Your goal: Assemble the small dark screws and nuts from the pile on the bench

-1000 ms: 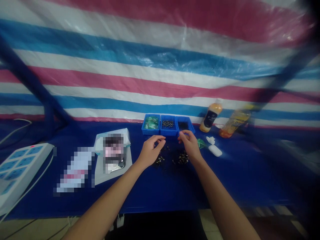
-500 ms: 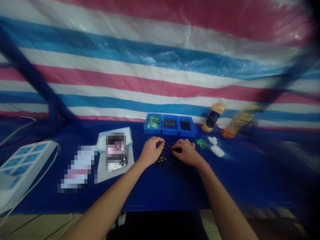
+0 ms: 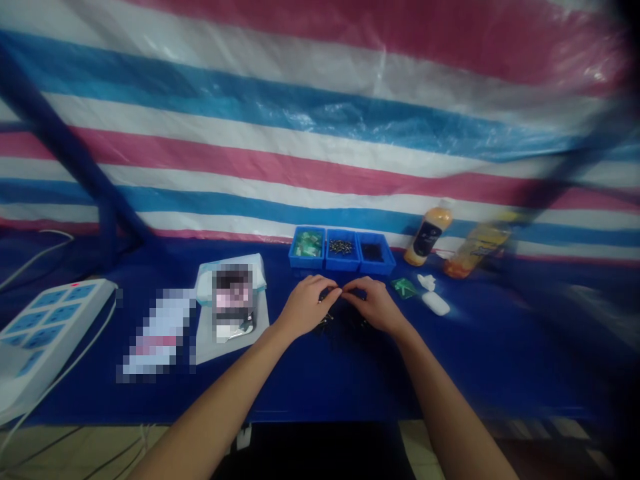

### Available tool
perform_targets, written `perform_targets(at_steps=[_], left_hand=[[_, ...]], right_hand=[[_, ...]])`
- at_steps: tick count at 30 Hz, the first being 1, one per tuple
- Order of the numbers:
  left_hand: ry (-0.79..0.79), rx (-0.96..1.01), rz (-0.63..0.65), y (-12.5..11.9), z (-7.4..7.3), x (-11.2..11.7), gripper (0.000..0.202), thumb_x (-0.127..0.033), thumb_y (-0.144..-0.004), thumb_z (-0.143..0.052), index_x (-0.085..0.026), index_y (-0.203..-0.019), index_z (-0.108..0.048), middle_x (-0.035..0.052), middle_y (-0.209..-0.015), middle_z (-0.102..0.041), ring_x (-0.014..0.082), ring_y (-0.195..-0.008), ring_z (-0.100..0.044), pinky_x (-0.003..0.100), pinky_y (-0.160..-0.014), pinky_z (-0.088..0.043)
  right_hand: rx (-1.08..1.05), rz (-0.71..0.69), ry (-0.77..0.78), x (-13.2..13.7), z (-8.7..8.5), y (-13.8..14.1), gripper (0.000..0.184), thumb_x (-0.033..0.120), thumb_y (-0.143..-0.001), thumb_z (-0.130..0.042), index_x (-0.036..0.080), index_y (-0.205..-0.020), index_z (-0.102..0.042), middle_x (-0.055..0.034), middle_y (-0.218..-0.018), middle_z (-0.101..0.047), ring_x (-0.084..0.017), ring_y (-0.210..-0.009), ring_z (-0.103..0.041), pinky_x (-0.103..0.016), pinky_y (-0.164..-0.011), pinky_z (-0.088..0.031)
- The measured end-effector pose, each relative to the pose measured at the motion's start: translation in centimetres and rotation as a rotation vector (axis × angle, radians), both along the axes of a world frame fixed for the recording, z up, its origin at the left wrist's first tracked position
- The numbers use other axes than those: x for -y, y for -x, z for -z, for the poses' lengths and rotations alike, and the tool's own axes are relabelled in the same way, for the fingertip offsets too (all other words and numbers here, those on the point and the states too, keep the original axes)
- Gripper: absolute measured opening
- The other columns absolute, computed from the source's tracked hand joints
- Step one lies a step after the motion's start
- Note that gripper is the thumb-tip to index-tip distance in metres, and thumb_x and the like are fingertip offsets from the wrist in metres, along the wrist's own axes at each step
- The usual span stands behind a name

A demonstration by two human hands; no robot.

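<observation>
Blue sheeting covers the worktop (image 3: 480, 360). Near its far edge, a loose heap of small dark screws (image 3: 325, 321) lies mostly hidden beneath both hands. The left hand (image 3: 305, 307) and the right hand (image 3: 375, 305) are curled palms down, their fingertips brought close together above the heap; whether a screw is pinched there cannot be told, as the fingers hide it.

Just beyond the hands, three blue plastic bins stand side by side along the far edge: the left bin (image 3: 307, 243) holds green-packed items, the middle bin (image 3: 343, 248) holds screws, and the right bin (image 3: 376, 251) holds small black parts. Beside the right hand lie a green packet (image 3: 404, 288) and a white plastic case (image 3: 435, 303), with two plastic bottles (image 3: 427, 237) toward the far right corner. A white sheet (image 3: 233, 350) bearing a blurred object lies left of the hands, and a power strip (image 3: 50, 333) sits at the left edge.

With parts this small, a fingertip pinch with low wrists is judged best, so that the heap is not scattered.
</observation>
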State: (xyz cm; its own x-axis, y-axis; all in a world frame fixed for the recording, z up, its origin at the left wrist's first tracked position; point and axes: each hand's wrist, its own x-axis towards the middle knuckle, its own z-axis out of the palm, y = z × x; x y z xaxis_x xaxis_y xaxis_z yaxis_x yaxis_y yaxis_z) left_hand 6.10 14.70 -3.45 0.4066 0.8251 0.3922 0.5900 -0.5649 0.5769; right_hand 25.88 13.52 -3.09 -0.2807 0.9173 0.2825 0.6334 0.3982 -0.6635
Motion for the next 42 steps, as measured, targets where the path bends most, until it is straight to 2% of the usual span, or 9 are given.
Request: perform_targets(at_steps=[4, 8, 16, 22, 26, 29, 31, 37, 42], left_hand=[[0.009, -0.057, 0.073, -0.1, -0.3, 0.2, 0.033, -0.036, -0.099, -0.04, -0.021, -0.083, -0.065, 0.0022, -0.079, -0.063, 0.0191, -0.08, -0.057, 0.035, -0.08, -0.043], [0.017, -0.008, 0.087, -0.1, -0.4, 0.2, 0.03, -0.032, -0.099, -0.038, -0.021, -0.084, -0.062, 0.0014, -0.078, -0.062, 0.0183, -0.079, -0.056, 0.033, -0.076, -0.042], [0.004, 0.078, 0.055, -0.1, 0.0, -0.1, 0.023, -0.03, -0.097, -0.044, -0.02, -0.085, -0.06, 0.0007, -0.08, -0.062, 0.0172, -0.079, -0.056, 0.031, -0.076, -0.041], [-0.003, 0.094, 0.019, -0.2, -0.4, 0.3, 0.024, -0.034, -0.098, -0.044, -0.021, -0.091, -0.063, 0.0027, -0.089, -0.064, 0.0189, -0.088, -0.057, 0.032, -0.083, -0.043], [0.002, 0.132, -0.056, 0.0, -0.6, 0.2, 0.029, -0.037, -0.099, -0.04, -0.021, -0.095, -0.064, 0.0036, -0.094, -0.064, 0.0195, -0.091, -0.057, 0.034, -0.087, -0.042], [0.011, 0.131, -0.06, 0.1, -0.5, 0.1, 0.031, -0.039, -0.099, -0.04, -0.02, -0.092, -0.064, 0.0034, -0.094, -0.064, 0.0195, -0.092, -0.056, 0.034, -0.086, -0.042], [0.011, 0.118, -0.059, 0.1, -0.3, 0.0, 0.031, -0.039, -0.099, -0.04, -0.02, -0.091, -0.064, 0.0035, -0.094, -0.064, 0.0199, -0.093, -0.056, 0.034, -0.086, -0.042], [-0.017, 0.017, -0.131, 0.3, 0.5, -0.6, 0.021, -0.031, -0.095, -0.047, -0.021, -0.093, -0.065, 0.0041, -0.095, -0.064, 0.0224, -0.094, -0.057, 0.036, -0.085, -0.043], [0.022, -0.095, -0.128, 0.5, 1.5, -0.9, 0.018, -0.027, -0.092, -0.049, -0.023, -0.094, -0.067, 0.0045, -0.095, -0.065, 0.0239, -0.092, -0.058, 0.038, -0.084, -0.045]], right_hand=[[-0.16, -0.037, -0.017, 0.1, 0.0, 0.5, 0.012, 0.035, -0.086, -0.064, 0.025, -0.09, -0.071, -0.0015, -0.091, -0.071, -0.018, -0.089, -0.061, -0.034, -0.087, -0.042], [-0.299, -0.063, 0.036, 0.2, -0.1, 0.7, 0.023, 0.039, -0.085, -0.064, 0.021, -0.099, -0.067, -0.0028, -0.093, -0.069, -0.018, -0.087, -0.062, -0.031, -0.084, -0.046], [-0.143, -0.041, 0.083, 0.5, -0.4, 0.9, 0.03, 0.042, -0.096, -0.043, 0.021, -0.085, -0.062, 0.0008, -0.082, -0.065, -0.015, -0.081, -0.057, -0.029, -0.08, -0.042], [-0.202, -0.037, 0.117, 0.1, -0.1, 0.7, 0.033, 0.043, -0.094, -0.045, 0.019, -0.077, -0.061, 0.0009, -0.075, -0.061, -0.015, -0.074, -0.055, -0.026, -0.072, -0.041], [-0.402, 0.151, 0.114, -1.0, 0.6, -0.3, 0.036, 0.049, -0.09, -0.049, 0.019, -0.073, -0.058, -0.001, -0.071, -0.06, -0.016, -0.07, -0.055, -0.027, -0.068, -0.042], [-0.574, 0.331, 0.052, -1.6, 1.2, -0.8, 0.035, 0.054, -0.087, -0.053, 0.021, -0.097, -0.055, -0.001, -0.073, -0.062, -0.017, -0.07, -0.057, -0.03, -0.069, -0.044], [-0.488, 0.363, 0.045, -1.5, 1.4, -0.8, 0.037, 0.053, -0.085, -0.056, 0.022, -0.105, -0.055, -0.0006, -0.072, -0.063, -0.018, -0.067, -0.057, -0.03, -0.067, -0.043], [0.043, 0.303, 0.04, -0.6, 1.3, -0.4, 0.016, 0.036, -0.087, -0.056, 0.027, -0.092, -0.067, -0.0009, -0.082, -0.068, -0.021, -0.083, -0.059, -0.039, -0.081, -0.035], [0.273, 0.149, -0.019, -0.2, 1.5, 0.2, 0.02, 0.034, -0.087, -0.059, 0.033, -0.103, -0.071, -0.0046, -0.101, -0.067, -0.026, -0.096, -0.052, -0.045, -0.086, -0.028]])
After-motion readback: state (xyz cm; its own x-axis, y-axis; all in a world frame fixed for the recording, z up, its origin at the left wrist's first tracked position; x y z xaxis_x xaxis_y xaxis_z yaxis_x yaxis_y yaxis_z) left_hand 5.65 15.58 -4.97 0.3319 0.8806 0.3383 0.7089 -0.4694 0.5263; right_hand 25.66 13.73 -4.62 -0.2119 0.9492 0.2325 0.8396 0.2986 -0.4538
